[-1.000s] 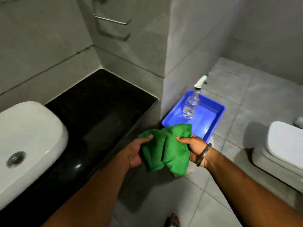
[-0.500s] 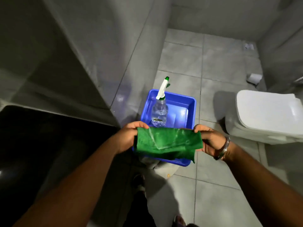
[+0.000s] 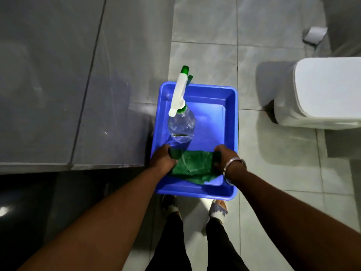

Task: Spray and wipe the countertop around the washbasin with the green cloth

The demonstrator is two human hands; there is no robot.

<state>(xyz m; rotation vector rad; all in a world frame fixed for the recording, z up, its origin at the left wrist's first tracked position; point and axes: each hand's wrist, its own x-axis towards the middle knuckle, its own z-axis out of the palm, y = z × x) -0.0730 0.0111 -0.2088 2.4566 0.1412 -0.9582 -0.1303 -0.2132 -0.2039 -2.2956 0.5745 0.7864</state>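
The green cloth (image 3: 192,167) is folded into a strip and lies low in the near end of a blue tray (image 3: 233,122) on the floor. My left hand (image 3: 163,158) grips its left end and my right hand (image 3: 223,158), with a metal bangle at the wrist, grips its right end. A clear spray bottle (image 3: 181,124) with a white and green trigger head stands upright in the tray just beyond the cloth. A dark corner of the black countertop (image 3: 17,202) shows at the lower left. The washbasin is out of view.
A grey tiled wall (image 3: 78,85) rises directly left of the tray. A white toilet (image 3: 322,92) stands to the right, with a small white object (image 3: 315,35) on the floor behind it. My feet (image 3: 195,207) stand on the grey floor tiles just before the tray.
The view has turned away from the countertop and basin and down to the floor. Both hands have carried the cloth, folded flatter, down into the near end of the blue tray.
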